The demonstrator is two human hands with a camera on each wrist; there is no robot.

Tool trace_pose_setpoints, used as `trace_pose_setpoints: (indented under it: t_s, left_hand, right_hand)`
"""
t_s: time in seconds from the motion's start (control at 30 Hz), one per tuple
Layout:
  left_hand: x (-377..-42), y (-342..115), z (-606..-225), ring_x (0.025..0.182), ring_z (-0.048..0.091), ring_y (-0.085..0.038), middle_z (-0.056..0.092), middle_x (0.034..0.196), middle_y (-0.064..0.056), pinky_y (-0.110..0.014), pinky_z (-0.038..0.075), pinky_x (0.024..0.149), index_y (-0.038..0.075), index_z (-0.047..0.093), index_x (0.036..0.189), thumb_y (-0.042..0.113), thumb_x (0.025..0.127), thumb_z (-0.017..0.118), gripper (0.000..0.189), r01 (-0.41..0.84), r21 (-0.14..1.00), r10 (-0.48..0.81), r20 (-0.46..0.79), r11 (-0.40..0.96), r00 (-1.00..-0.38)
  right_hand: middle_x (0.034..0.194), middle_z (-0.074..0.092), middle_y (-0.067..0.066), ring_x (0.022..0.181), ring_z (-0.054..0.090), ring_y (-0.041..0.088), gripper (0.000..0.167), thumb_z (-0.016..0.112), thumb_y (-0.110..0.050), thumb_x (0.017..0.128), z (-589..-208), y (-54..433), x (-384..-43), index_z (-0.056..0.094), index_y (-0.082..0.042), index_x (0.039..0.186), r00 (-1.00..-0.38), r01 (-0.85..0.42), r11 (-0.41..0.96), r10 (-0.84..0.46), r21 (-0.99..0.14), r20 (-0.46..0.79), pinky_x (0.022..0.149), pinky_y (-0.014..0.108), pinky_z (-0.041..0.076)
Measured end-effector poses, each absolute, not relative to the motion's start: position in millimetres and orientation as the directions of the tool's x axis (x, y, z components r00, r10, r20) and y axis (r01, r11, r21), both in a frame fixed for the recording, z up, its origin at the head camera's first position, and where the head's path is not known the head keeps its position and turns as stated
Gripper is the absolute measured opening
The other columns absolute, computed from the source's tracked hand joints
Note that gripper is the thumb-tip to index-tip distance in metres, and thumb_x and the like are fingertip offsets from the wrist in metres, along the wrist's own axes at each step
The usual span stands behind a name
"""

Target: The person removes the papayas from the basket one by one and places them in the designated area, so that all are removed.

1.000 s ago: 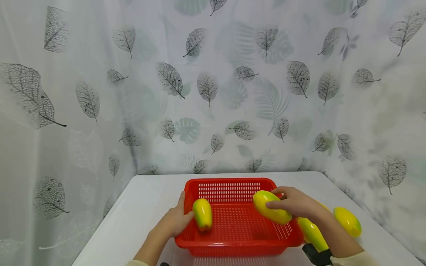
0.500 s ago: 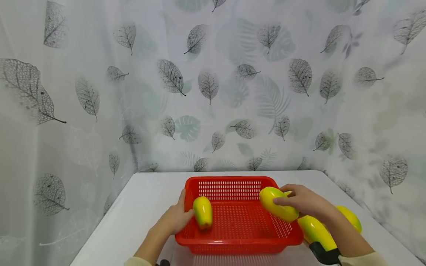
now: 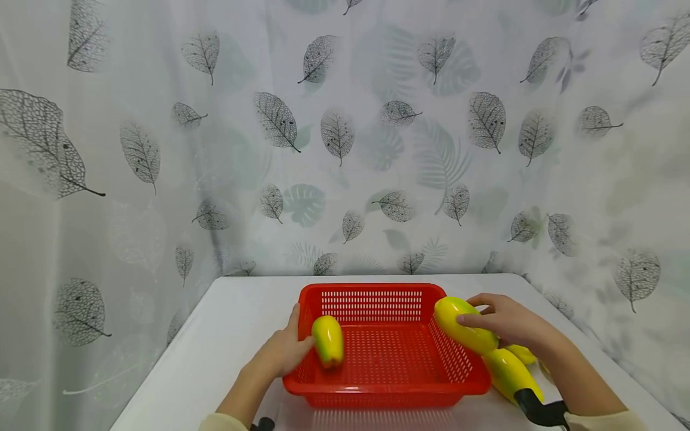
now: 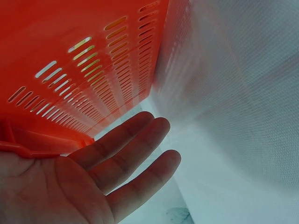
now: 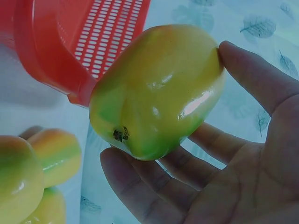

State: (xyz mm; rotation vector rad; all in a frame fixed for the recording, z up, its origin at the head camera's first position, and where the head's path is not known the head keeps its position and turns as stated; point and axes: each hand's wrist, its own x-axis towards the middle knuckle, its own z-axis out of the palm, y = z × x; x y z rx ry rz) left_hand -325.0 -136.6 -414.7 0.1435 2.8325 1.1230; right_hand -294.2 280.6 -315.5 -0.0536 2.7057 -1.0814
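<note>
In the head view my right hand [image 3: 512, 321] holds a glossy yellow-green papaya [image 3: 465, 326] over the right rim of a red plastic basket [image 3: 388, 389]. The right wrist view shows the thumb on one side of this papaya [image 5: 159, 93] and the fingers under the other, its dark stem end facing the camera. A second papaya [image 3: 327, 341] lies inside the basket by the left wall. At that wall, my left hand [image 3: 283, 350] rests on the rim, thumb over the inside. Its other fingers [image 4: 128, 154] stretch straight along the outside in the left wrist view; the thumb is hidden there.
Several more papayas [image 3: 509, 374] lie on the white table [image 3: 253, 299] to the right of the basket, partly behind my right forearm. A black wrist mount [image 3: 539, 410] hangs below that forearm. Leaf-printed curtains [image 3: 366, 149] enclose the table at the back and sides.
My right hand has moved rightward with the papaya, from over the basket's inside to over its right rim. The left hand has stayed on the left rim, and the papaya inside lies as before.
</note>
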Motion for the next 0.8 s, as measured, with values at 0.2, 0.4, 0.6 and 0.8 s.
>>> trace_pose_setpoints:
  t_s: [0.2,0.4,0.6,0.8]
  left_hand:
    - [-324.9,-137.1,-415.1,0.059,0.068,-0.021,0.067,0.088,-0.013,-0.037,0.062,0.057,0.007,0.004,0.167,0.030,0.095,0.057,0.091,0.055,0.695,0.127,-0.052,0.717,-0.991]
    - [-325.8,-137.5,-416.0,0.057,0.067,-0.019,0.066,0.084,-0.011,-0.036,0.062,0.058,0.008,0.004,0.167,0.029,0.095,0.057,0.092,0.050,0.699,0.127,-0.059,0.713,-0.990]
    - [-325.8,-137.9,-416.2,0.056,0.067,-0.018,0.066,0.085,-0.010,-0.036,0.062,0.058,0.008,0.005,0.167,0.029,0.094,0.058,0.092,0.046,0.703,0.126,-0.062,0.710,-0.990]
    - [-324.9,-138.6,-415.8,0.057,0.067,-0.018,0.067,0.086,-0.011,-0.036,0.062,0.058,0.007,0.005,0.166,0.029,0.095,0.058,0.091,0.047,0.694,0.120,-0.058,0.718,-0.991]
  right_hand:
    - [0.136,0.055,0.037,0.104,0.068,0.028,0.082,0.069,-0.049,0.094,-318.4,287.5,-293.6,0.044,0.007,0.148,-0.974,0.073,0.731,-0.093,-0.678,-0.206,0.082,0.052,0.064]
    - [0.142,0.050,0.039,0.107,0.068,0.028,0.086,0.068,-0.052,0.093,-318.4,296.0,-290.9,0.041,0.006,0.150,-0.976,0.070,0.743,-0.088,-0.666,-0.201,0.084,0.054,0.063]
    - [0.141,0.049,0.040,0.108,0.067,0.032,0.085,0.067,-0.052,0.094,-319.8,303.8,-290.3,0.041,0.008,0.149,-0.975,0.080,0.745,-0.080,-0.662,-0.209,0.081,0.054,0.064]
    - [0.140,0.049,0.040,0.108,0.066,0.031,0.084,0.066,-0.052,0.095,-321.6,312.8,-289.0,0.041,0.008,0.149,-0.973,0.092,0.737,-0.077,-0.670,-0.218,0.081,0.053,0.064]
